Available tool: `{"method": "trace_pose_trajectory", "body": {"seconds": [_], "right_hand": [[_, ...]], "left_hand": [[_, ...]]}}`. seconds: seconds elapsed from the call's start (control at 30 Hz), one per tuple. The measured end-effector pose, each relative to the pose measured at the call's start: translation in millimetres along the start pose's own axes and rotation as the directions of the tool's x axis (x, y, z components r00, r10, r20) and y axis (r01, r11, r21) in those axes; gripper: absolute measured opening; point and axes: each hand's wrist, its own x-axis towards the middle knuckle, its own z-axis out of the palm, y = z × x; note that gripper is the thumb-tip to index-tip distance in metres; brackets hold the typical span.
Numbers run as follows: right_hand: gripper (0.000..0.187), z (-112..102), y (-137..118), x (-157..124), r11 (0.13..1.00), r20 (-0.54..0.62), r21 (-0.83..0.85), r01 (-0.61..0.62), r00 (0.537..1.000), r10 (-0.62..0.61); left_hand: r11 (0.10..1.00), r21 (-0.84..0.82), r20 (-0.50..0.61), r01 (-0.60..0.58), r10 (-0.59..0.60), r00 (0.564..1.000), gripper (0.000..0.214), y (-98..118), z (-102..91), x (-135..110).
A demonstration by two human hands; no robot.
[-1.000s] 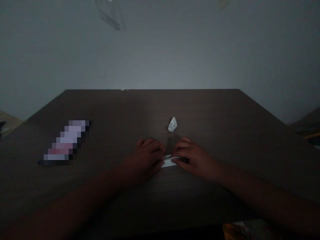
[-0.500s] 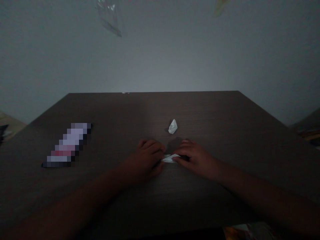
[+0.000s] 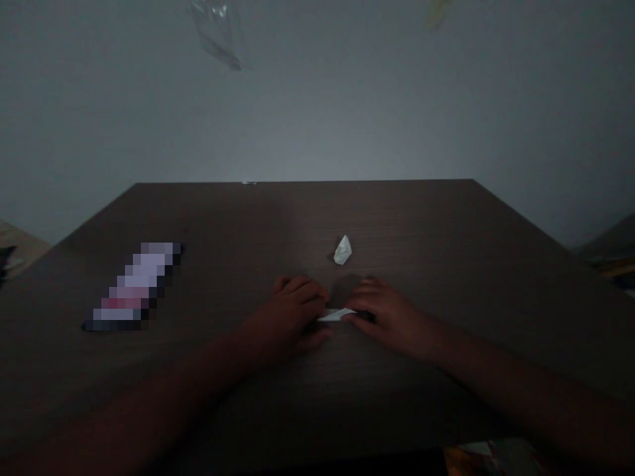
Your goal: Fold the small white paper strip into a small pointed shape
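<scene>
A small white folded piece of paper (image 3: 335, 315) lies low on the table between my two hands. My right hand (image 3: 389, 316) pinches its right end between thumb and fingers. At the left end, the curled fingers of my left hand (image 3: 295, 317) press on the paper, while the thumb sits a little apart below it. The left tip is partly hidden by those fingers. Just beyond my hands, a second crumpled or folded white paper piece (image 3: 342, 250) rests on the table, touched by neither hand.
A phone-like slab with a blurred-out screen (image 3: 131, 287) lies on the left of the dark wooden table (image 3: 238, 225). Behind stands a pale wall with a clear plastic bag (image 3: 217, 33) on it. Something colourful (image 3: 491, 458) shows at the bottom edge.
My left thumb has moved down, away from the folded paper. The paper between my hands looks narrower and slightly turned. My right hand has hardly moved.
</scene>
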Motion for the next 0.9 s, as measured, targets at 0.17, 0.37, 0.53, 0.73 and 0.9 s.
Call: {"method": "trace_pose_trajectory", "body": {"seconds": [0.17, 0.37, 0.53, 0.73, 0.9], "right_hand": [[0.005, -5.7, -1.7, 2.5, 1.0, 0.047, 0.0, -0.012, 0.999, 0.012], [0.015, -15.5, -0.8, 4.5, 0.997, 0.089, 0.049, -0.057, 0.995, 0.052], [0.014, -14.9, 0.3, 3.7, 0.999, 0.074, 0.024, -0.047, 0.996, 0.045], [0.016, -13.7, 0.6, 3.6, 0.999, 0.087, 0.013, -0.042, 0.995, 0.041], [0.014, -13.3, -0.3, 4.9, 0.999, 0.08, 0.008, -0.051, 0.995, 0.051]], "left_hand": [[0.998, -0.046, 0.004, 0.046, -0.046, 0.999, 0.011, -10.4, 8.5, 1.3], [0.988, -0.119, 0.027, 0.098, -0.095, 0.995, 0.015, -14.0, -1.0, 0.4], [0.981, -0.179, 0.032, 0.082, -0.077, 0.997, 0.02, -14.2, -7.1, -0.8], [0.965, -0.233, -0.013, 0.119, -0.126, 0.992, 0.006, -20.8, 0.2, -1.2], [0.972, -0.2, -0.054, 0.126, -0.139, 0.989, 0.007, -21.5, 4.1, -1.1]]}}
